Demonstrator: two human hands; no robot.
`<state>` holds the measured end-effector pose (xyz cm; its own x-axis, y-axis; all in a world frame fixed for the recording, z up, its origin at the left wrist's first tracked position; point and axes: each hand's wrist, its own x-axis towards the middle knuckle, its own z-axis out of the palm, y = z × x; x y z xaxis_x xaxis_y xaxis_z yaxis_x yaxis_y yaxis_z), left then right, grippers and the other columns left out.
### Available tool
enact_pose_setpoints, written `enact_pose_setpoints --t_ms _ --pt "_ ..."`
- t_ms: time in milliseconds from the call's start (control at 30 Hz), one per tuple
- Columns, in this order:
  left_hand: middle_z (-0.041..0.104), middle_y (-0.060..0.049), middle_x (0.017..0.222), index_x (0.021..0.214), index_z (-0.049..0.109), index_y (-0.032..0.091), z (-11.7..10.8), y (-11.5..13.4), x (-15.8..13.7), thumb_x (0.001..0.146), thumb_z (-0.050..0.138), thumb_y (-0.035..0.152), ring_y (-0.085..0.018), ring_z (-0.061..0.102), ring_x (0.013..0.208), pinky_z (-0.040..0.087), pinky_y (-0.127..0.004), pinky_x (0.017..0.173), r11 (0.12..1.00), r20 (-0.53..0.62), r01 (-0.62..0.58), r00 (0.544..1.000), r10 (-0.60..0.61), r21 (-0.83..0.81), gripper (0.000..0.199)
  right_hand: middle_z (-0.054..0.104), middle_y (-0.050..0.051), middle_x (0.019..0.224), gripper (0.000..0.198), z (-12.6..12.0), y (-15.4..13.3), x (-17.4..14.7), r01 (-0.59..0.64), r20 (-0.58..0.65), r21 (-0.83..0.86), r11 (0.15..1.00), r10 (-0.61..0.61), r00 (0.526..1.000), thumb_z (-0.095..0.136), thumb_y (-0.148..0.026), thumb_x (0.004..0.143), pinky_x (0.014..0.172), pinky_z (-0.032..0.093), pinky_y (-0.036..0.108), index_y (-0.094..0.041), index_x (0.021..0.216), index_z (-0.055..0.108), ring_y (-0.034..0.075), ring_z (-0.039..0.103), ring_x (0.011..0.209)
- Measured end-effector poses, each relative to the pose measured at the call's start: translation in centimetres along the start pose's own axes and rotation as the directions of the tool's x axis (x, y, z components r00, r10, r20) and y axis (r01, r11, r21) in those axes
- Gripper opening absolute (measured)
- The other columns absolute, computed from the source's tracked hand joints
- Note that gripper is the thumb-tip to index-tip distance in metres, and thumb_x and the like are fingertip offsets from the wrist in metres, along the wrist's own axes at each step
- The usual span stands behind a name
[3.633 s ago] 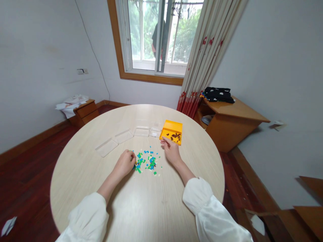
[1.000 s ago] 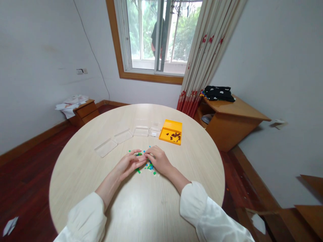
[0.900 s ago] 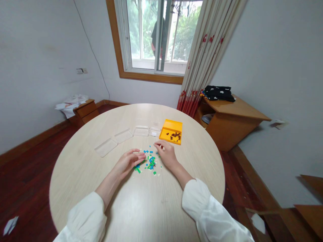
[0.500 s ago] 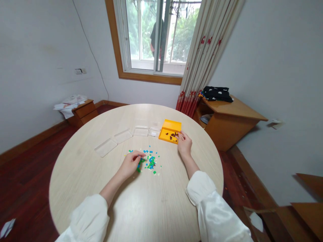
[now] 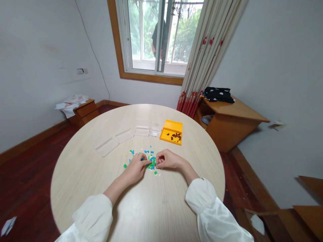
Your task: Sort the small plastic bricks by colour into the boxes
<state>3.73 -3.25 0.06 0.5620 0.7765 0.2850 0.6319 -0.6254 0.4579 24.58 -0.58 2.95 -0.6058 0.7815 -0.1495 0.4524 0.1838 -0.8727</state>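
A loose pile of small building bricks (image 5: 152, 162), mostly green and blue with a few pale ones, lies spread on the round table. My left hand (image 5: 137, 167) rests over the pile's left part, its fingers stretched out among the bricks. At the right edge of the pile, my right hand (image 5: 168, 159) has thumb and fingertips pinched together; whatever they hold is too small to make out. Behind my right hand stands an opened yellow box (image 5: 164, 137), with several dark brown bricks (image 5: 176, 135) lying inside.
Left of the yellow box, clear plastic trays (image 5: 107, 147) stand in a curved row on the light wooden table (image 5: 156, 208). Beyond the table are a window (image 5: 151, 37) and a curtain (image 5: 199, 60). A wooden desk (image 5: 227, 117) with folded dark cloth (image 5: 218, 94) stands right.
My right hand has moved from the yellow box left and toward me, down to the brick pile. My left hand has shifted slightly right, further over the bricks.
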Motion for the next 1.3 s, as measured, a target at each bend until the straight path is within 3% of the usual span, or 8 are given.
enact_pose_setpoints --t_ms 267,500,867,1167,1300 --pt "0.056 -0.010 0.093 0.097 0.069 0.018 -0.01 -0.13 0.34 0.084 0.044 0.017 -0.020 0.049 0.089 0.042 -0.035 0.081 0.999 -0.054 0.041 0.998 -0.040 0.021 0.028 0.047 -0.005 0.054 0.015 -0.08 -0.08 0.12 0.014 -0.001 -0.091 0.996 -0.014 1.000 0.068 -0.023 0.062 0.050 0.030 0.019 -0.011 0.072 0.069 0.007 0.040 0.053" --pt "0.056 -0.008 0.091 0.087 0.068 0.018 -0.07 -0.23 0.42 0.081 0.051 0.019 -0.020 0.050 0.088 0.043 -0.035 0.080 0.997 -0.077 0.075 0.994 -0.074 0.010 0.018 0.046 -0.005 0.054 0.014 0.01 -0.36 0.07 -0.003 0.003 -0.129 0.992 0.004 1.000 0.062 -0.018 0.066 0.051 0.030 0.019 -0.011 0.076 0.070 0.007 0.039 0.053" --pt "0.056 -0.007 0.086 0.077 0.063 0.017 -0.31 -0.03 0.44 0.078 0.049 0.014 -0.020 0.050 0.085 0.042 -0.035 0.079 0.995 -0.061 0.094 0.994 -0.096 -0.023 0.015 0.066 0.002 0.069 0.016 0.12 0.35 0.24 0.047 -0.127 0.138 0.989 -0.029 0.991 0.065 -0.025 0.066 0.066 0.045 0.025 -0.012 0.076 0.068 0.011 0.056 0.064" --pt "0.058 -0.007 0.086 0.076 0.060 0.017 -0.48 0.04 0.47 0.080 0.048 0.017 -0.020 0.051 0.086 0.041 -0.035 0.079 0.993 -0.065 0.107 0.992 -0.110 -0.047 0.013 0.067 0.004 0.073 0.033 0.08 0.34 0.27 0.099 -0.172 0.267 0.959 -0.054 0.984 0.072 -0.034 0.061 0.069 0.047 0.028 -0.011 0.086 0.070 0.012 0.059 0.066" --pt "0.060 -0.007 0.088 0.079 0.059 0.017 -0.60 0.03 0.51 0.083 0.046 0.019 -0.020 0.052 0.087 0.041 -0.035 0.081 0.993 -0.095 0.095 0.990 -0.102 -0.072 0.013 0.068 0.006 0.076 0.032 0.09 0.26 0.27 0.114 -0.193 0.256 0.960 -0.065 0.979 0.071 -0.036 0.062 0.068 0.047 0.028 -0.011 0.081 0.070 0.013 0.059 0.067"
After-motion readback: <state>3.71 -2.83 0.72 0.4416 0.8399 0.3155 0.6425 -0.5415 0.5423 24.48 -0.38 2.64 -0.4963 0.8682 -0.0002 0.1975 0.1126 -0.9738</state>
